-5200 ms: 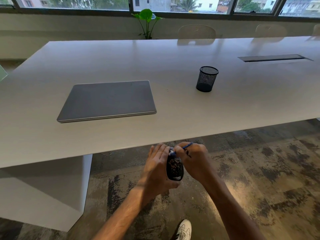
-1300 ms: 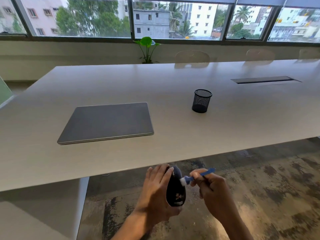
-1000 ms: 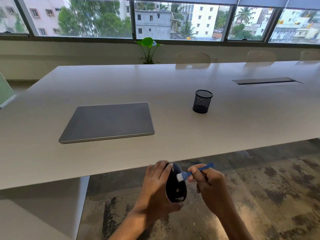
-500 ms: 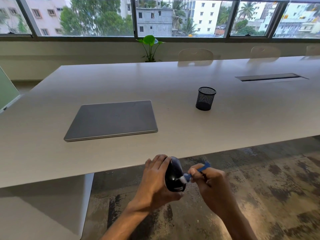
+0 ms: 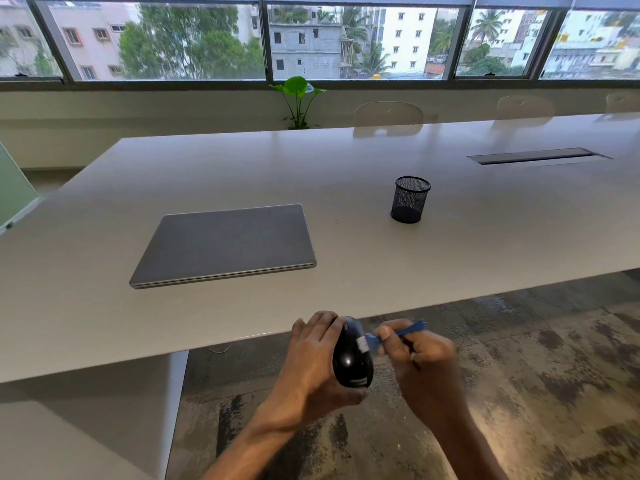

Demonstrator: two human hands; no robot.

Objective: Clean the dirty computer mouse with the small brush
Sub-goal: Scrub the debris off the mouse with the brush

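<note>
Head-height view, forward-down, over table (image 5: 346, 188) edge

Big bare worktop (image 5: 485, 258), closed laptop (image 5: 225, 242) near its front edge, mesh cup (image 5: 410, 199) further back, wide room between them

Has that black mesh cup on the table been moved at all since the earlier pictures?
No. The mesh cup stands right of the closed laptop, as before; only the head camera shifted.
</note>
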